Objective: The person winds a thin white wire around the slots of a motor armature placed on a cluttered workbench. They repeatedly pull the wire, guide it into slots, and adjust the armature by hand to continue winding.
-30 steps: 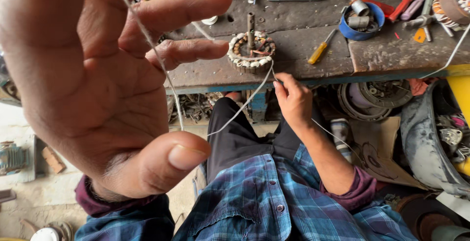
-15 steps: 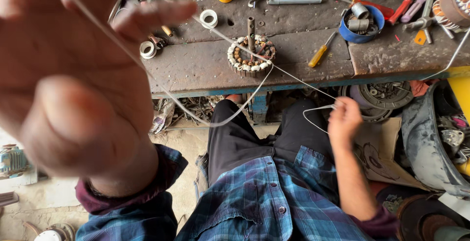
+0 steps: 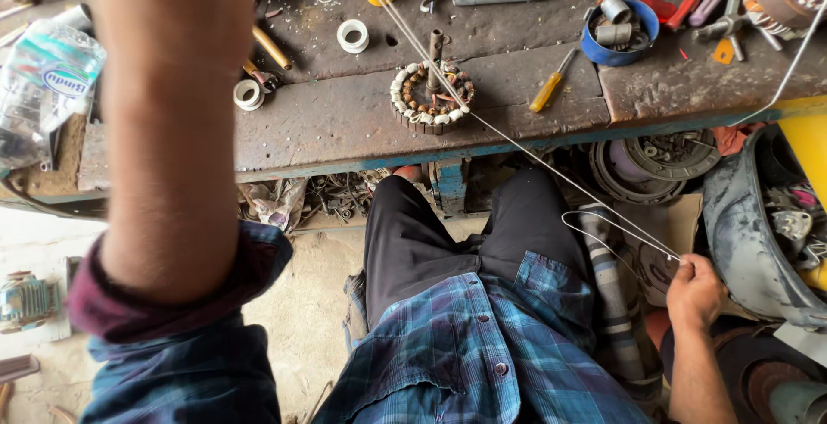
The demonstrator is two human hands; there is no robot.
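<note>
While the thin pale wire (image 3: 551, 170) is stretched taut from the round wound motor stator (image 3: 432, 96) on the rusty metal worktop (image 3: 345, 122), its looped free end is pinched in the right hand (image 3: 696, 293), clenched low beside the right knee. The left hand is raised out of frame, only the forearm showing, so its grip cannot be told. The wire looks light and springy but easily kinked, so it's best held near the loop. The stator sits close to the worktop's front edge. Open room is found over the lap; a yellow-handled screwdriver (image 3: 551, 90) and a blue bowl (image 3: 618, 40) crowd the right.
</note>
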